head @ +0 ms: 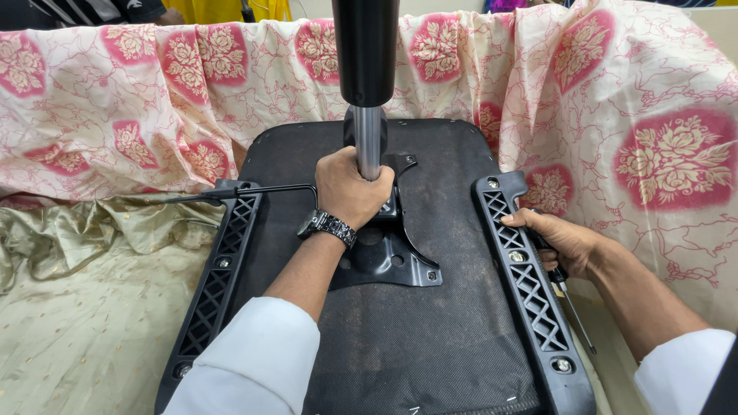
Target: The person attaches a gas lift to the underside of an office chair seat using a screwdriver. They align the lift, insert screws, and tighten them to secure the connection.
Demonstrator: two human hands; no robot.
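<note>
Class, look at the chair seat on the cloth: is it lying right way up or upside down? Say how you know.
Upside down. The seat shows its black underside, with the mounting plate and arm brackets facing up, and the left hand grips the gas cylinder rising from it.

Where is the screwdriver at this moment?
In the head view, the screwdriver is in the right hand, low on the right side, just outside the right black lattice bracket of the upturned chair seat.

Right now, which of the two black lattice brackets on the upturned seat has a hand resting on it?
The bracket on the right side. The right hand lies against its outer edge, holding a screwdriver. The left bracket is untouched, because the left hand grips the metal column.
</note>
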